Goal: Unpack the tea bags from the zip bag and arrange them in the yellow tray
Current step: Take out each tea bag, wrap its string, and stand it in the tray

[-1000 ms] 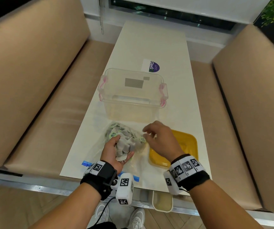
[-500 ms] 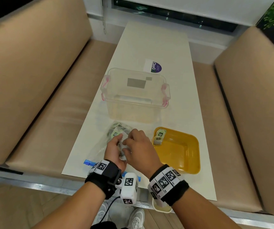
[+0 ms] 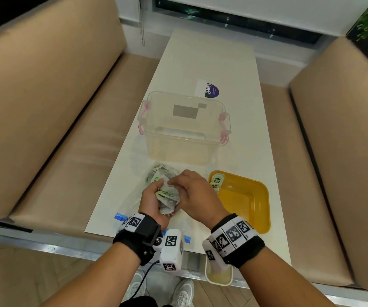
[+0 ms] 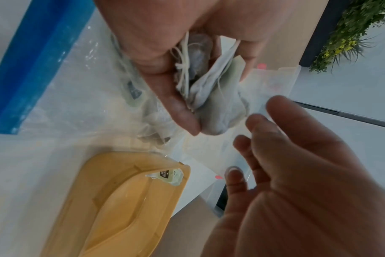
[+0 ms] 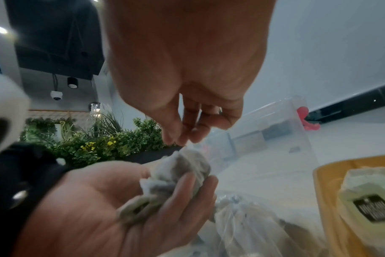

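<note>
Left hand (image 3: 154,200) cups a clump of tea bags (image 3: 167,196), fingers curled round them; right hand (image 3: 192,191) pinches one bag's top. Tangled strings could drag several out together, spilling onto the tabletop (image 3: 200,63). Beyond lies the zip bag (image 3: 161,173), holding more; right of both hands sits the yellow tray (image 3: 256,218).

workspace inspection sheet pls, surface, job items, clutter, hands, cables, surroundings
surface: white table, sticker at the far end
job's things: zip bag lying flat with tea bags inside; yellow tray holds tea bags in its far left corner
clutter: clear tub with pink clips
grippers: left hand cups a bunch of tea bags; right hand pinches at the top of that bunch
cables: black cable below the left wrist
surroundings: tan benches on both sides, plants behind
</note>
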`<state>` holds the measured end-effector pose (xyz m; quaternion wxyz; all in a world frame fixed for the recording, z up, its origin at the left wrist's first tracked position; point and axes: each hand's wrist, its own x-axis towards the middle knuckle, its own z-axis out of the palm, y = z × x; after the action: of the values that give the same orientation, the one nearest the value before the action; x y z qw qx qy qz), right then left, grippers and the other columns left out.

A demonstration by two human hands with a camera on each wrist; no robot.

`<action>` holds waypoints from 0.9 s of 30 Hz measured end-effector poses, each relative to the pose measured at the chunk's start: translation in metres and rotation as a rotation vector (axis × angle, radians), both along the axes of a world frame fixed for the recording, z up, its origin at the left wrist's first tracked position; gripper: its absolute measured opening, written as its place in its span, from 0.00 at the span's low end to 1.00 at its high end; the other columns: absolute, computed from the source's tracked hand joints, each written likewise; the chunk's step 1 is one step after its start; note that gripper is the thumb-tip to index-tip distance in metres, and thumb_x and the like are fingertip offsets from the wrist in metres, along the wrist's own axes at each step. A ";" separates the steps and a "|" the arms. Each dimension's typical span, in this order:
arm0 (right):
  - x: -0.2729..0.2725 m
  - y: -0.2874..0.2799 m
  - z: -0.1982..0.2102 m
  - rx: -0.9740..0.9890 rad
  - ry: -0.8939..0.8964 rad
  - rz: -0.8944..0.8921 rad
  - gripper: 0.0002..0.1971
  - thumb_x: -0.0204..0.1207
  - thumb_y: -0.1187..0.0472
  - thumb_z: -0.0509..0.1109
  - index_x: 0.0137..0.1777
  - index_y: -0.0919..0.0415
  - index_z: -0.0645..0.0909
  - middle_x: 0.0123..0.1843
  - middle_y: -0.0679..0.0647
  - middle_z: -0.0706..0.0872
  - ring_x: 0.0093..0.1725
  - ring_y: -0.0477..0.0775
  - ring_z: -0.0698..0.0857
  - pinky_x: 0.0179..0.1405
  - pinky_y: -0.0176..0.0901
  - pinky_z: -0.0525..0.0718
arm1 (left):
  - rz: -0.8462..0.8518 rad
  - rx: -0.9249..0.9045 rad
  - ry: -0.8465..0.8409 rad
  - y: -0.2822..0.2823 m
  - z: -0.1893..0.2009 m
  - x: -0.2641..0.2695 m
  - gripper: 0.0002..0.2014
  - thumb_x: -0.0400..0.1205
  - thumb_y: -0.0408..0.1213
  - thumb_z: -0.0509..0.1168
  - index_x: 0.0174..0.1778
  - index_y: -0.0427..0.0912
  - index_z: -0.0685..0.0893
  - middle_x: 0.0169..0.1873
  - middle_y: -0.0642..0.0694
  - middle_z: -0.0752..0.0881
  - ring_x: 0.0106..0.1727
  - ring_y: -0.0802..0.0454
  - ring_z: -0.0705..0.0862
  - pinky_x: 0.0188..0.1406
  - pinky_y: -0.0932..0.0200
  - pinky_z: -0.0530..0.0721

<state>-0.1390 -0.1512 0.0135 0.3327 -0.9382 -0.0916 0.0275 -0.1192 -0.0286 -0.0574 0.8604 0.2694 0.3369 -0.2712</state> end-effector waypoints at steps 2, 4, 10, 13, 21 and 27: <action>0.006 -0.001 0.002 -0.066 0.061 0.014 0.13 0.79 0.63 0.66 0.59 0.52 0.86 0.53 0.50 0.78 0.57 0.55 0.78 0.56 0.57 0.80 | 0.004 -0.017 0.003 0.001 -0.001 0.000 0.27 0.76 0.46 0.71 0.72 0.41 0.84 0.59 0.39 0.86 0.58 0.41 0.85 0.58 0.48 0.82; 0.010 -0.001 0.005 -0.163 0.138 0.066 0.14 0.78 0.61 0.68 0.61 0.50 0.85 0.55 0.50 0.75 0.59 0.55 0.75 0.59 0.56 0.79 | -0.010 -0.026 0.001 0.001 -0.002 0.000 0.27 0.77 0.46 0.69 0.73 0.40 0.83 0.58 0.39 0.86 0.56 0.41 0.86 0.54 0.48 0.82; 0.013 0.004 0.017 -0.364 0.161 0.194 0.24 0.74 0.60 0.70 0.69 0.39 0.79 0.60 0.51 0.68 0.59 0.55 0.67 0.53 0.50 0.73 | -0.069 -0.006 -0.027 0.002 -0.001 -0.001 0.27 0.78 0.45 0.67 0.74 0.41 0.83 0.69 0.35 0.83 0.73 0.38 0.80 0.78 0.44 0.67; 0.011 0.007 0.019 -0.437 0.123 0.253 0.25 0.74 0.58 0.70 0.70 0.36 0.77 0.68 0.52 0.65 0.62 0.57 0.65 0.54 0.52 0.72 | -0.056 -0.026 -0.038 0.002 0.001 -0.001 0.25 0.82 0.45 0.64 0.74 0.41 0.82 0.63 0.34 0.85 0.65 0.35 0.83 0.69 0.44 0.76; 0.011 0.008 0.020 -0.493 0.074 0.311 0.21 0.74 0.56 0.71 0.67 0.41 0.80 0.76 0.53 0.63 0.68 0.60 0.64 0.57 0.55 0.71 | -0.066 -0.070 -0.053 0.003 0.006 -0.001 0.24 0.83 0.45 0.62 0.75 0.42 0.82 0.70 0.34 0.84 0.66 0.35 0.84 0.62 0.44 0.81; 0.013 0.003 0.018 -0.369 -0.014 0.258 0.08 0.75 0.59 0.71 0.53 0.52 0.85 0.64 0.51 0.76 0.61 0.57 0.71 0.54 0.56 0.75 | -0.052 -0.059 -0.041 0.006 0.006 0.001 0.16 0.83 0.44 0.63 0.61 0.39 0.86 0.48 0.37 0.87 0.50 0.41 0.86 0.50 0.49 0.82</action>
<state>-0.1258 -0.1482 0.0313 0.1485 -0.9638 -0.2067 0.0795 -0.1184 -0.0231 -0.0514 0.8673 0.2583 0.3041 -0.2979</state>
